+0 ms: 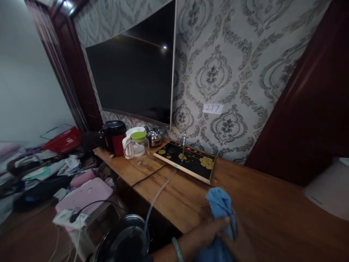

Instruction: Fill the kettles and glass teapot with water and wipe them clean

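A crumpled blue cloth (219, 199) is bunched up above the front part of the wooden counter. My left hand (209, 232), with a pale green bangle at the wrist, reaches in from the lower left and closes its fingers on the cloth. On the cloth's other side my right hand (242, 240) grips it too, smeared by motion and partly cut off by the frame's bottom edge. Behind the cloth lies a black tea-stove panel (188, 158) with gold flowers, a lit red light and an upright metal spout.
A glass pot with a green lid (138, 143), a steel kettle (155, 138) and a red-and-black appliance (116, 138) stand on the counter (245, 189). Below sits a dark round pot (122, 240) with a clear hose (156, 196). A pink stool (84, 196) and piled clothes are left; a white bin (331, 189) right.
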